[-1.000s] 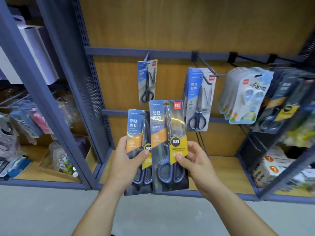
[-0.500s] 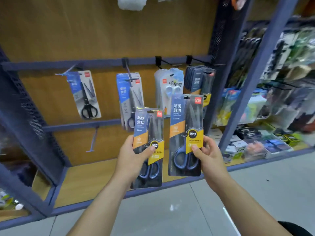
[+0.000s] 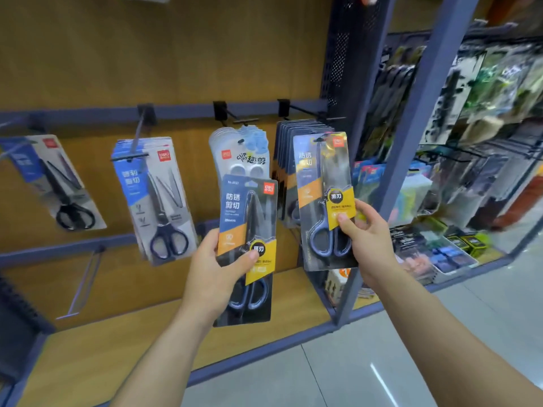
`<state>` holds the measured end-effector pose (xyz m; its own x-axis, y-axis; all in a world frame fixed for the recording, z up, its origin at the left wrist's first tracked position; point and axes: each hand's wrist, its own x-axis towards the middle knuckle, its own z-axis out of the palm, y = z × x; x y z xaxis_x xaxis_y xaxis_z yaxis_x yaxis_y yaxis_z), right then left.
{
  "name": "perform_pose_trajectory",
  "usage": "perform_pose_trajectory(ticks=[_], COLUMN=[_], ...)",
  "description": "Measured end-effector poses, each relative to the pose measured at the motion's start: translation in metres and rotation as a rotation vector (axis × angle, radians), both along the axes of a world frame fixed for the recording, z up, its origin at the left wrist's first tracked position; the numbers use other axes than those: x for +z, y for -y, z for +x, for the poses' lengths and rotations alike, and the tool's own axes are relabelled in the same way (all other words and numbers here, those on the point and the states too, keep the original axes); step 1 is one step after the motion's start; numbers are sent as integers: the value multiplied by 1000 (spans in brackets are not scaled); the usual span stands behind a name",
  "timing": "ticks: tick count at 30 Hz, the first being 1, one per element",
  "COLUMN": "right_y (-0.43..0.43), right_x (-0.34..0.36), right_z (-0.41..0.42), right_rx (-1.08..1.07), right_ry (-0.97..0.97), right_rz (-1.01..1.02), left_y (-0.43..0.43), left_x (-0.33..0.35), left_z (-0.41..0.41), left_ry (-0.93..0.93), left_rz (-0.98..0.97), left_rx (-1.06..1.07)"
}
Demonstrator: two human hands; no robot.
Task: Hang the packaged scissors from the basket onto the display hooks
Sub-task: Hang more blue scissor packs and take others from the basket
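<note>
**shelfwatcher:** Only the head view was given, so that's all that could be gone through. Two packs were held up in front of the display bay. The smaller pack was gripped by the left hand, with the thumb curled over the yellow label and the fingers tucked behind the card. It was kept low, about mid-bay, above the front edge of the shelf board. The larger pack was pinched at its lower half by the right hand, thumb on the front.

**pegboard_pete:** ok but what was actually changed from a second back?

**shelfwatcher:** A second before, both packs were overlapped side by side in front of the middle of the bay. Half a second before, they'd been pulled apart. Now the larger one had been lifted to the right end of the rail, in front of the matching stack on the rightmost hook. Its hang hole was seen just under the hook's tip, not threaded as far as could be told.

**pegboard_pete:** so the hook's been picked, basically

**shelfwatcher:** That's how it was read. Hanging of the first pack looked about to be started, though the hole would still need to be lined up and slid on. The smaller pack was left waiting, and where it belonged couldn't be told. The basket wasn't in shot.
</note>
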<state>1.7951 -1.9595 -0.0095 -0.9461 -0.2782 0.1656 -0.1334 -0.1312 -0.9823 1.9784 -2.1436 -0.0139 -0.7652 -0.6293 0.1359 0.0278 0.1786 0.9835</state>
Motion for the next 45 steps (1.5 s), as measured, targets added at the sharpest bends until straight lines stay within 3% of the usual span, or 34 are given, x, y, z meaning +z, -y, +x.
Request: perform_pose_trajectory(ticks=[11,17,22,24,28,30,45], right_y=[24,61,63,59,54,56,32], right_x=[-10,-15,-23,-23,-22,-23,1], right_z=[-21,-32,-12,20,84,94,6], right_rx=[-107,-108,-168,-52,441,482,-72], right_ry=[-38,-168,-133,-96,12,-16,-102], right_rz=[55,329,498,427,317,284,23], left_y=[8,10,11,10,9,9,39], left_x=[-13,-13,-14,-14,-13,-13,-27], left_z=[-5,-1,4,4,4,4,6], left_ry=[-4,-35,-46,-48,-88,-105,86], left_rz=[42,88,118,125,127,96,-287], left_rx=[-39,-41,-44,-45,-29,-18,37])
